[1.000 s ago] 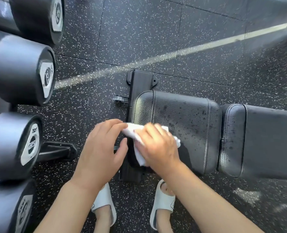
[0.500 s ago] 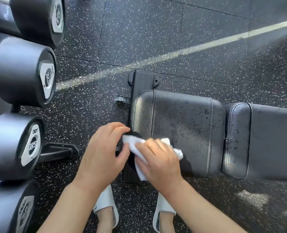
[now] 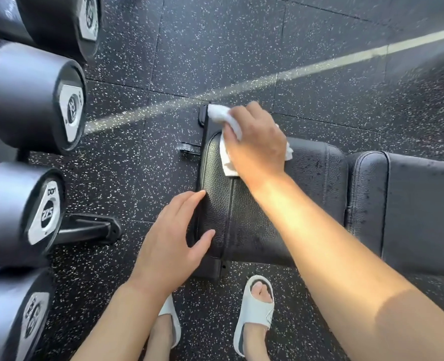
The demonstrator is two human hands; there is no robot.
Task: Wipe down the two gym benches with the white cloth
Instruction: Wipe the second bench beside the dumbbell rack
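A black padded gym bench lies across the floor, its seat pad (image 3: 265, 225) in the middle and its back pad (image 3: 424, 212) to the right, both speckled with droplets. My right hand (image 3: 257, 144) grips the crumpled white cloth (image 3: 228, 160) and presses it on the seat pad's far left corner, over the black frame end. At the near left edge of the seat, my left hand (image 3: 171, 243) rests with straight fingers. Only this one bench is in view.
Several black dumbbells (image 3: 33, 100) sit on a rack along the left, with a rack foot (image 3: 90, 227) sticking out toward the bench. Speckled black rubber floor (image 3: 215, 48) with a pale line surrounds it. My feet in white sandals (image 3: 254, 308) stand just below the seat.
My right hand has carried the cloth from the seat's near left corner up to its far left corner. My left hand let go of the cloth and now lies on the seat's edge.
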